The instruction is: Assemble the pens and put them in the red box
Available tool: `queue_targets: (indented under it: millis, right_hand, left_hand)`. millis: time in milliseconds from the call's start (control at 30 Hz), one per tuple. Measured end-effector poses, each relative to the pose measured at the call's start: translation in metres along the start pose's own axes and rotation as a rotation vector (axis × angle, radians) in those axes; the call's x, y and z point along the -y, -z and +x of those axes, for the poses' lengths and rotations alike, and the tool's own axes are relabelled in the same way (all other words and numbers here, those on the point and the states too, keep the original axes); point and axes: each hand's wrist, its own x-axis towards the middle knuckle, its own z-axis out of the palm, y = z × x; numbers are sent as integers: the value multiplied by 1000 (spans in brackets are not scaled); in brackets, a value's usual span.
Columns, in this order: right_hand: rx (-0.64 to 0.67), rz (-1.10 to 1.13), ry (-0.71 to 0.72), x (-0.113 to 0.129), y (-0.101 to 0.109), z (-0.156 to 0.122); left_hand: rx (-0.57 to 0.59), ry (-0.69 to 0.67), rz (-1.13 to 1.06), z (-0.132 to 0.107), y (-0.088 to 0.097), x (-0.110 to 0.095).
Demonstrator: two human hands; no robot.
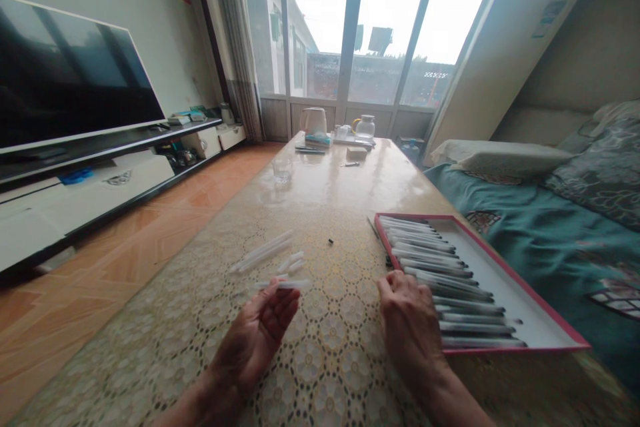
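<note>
My left hand (257, 337) is palm up over the lace-covered table (325, 227), its fingertips holding a clear pen tube (283, 285). My right hand (410, 323) lies palm down at the left edge of a red-rimmed tray (520, 287), fingers touching the row of several grey pens (440, 273) inside it; what it grips is hidden. Loose clear tubes (263, 251) and small caps (293, 262) lie just beyond my left hand. A tiny black part (331, 241) sits further out.
At the table's far end stand a drinking glass (283, 170), a kettle (314, 123), a glass jug (365, 127) and a small box (357, 153). A TV (65, 73) on a low cabinet is at left, a teal-covered sofa (550, 227) at right.
</note>
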Motion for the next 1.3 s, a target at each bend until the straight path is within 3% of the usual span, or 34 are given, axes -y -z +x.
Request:
queue_targets:
  millis: [133, 400, 533, 700, 833, 1067, 1300]
  right_hand:
    - [-41, -196, 42, -12, 0, 3]
    - [-38, -128, 61, -20, -8, 5]
    - [-67, 253, 59, -10, -4, 4]
    - [89, 942, -41, 15, -7, -6]
    - [167, 1313, -70, 29, -12, -13]
    - [170, 1448, -126, 35, -16, -13]
    - [258, 1628, -213, 37, -15, -13]
  left_hand:
    - [37, -10, 61, -4, 0, 5]
    - [25, -28, 159, -4, 2, 6]
    - [72, -29, 202, -4, 2, 7]
    - [131, -38, 238, -4, 3, 10]
    - [145, -47, 253, -6, 1, 12]
    - [169, -43, 272, -6, 1, 13]
    - [150, -65, 277, -4, 2, 14]
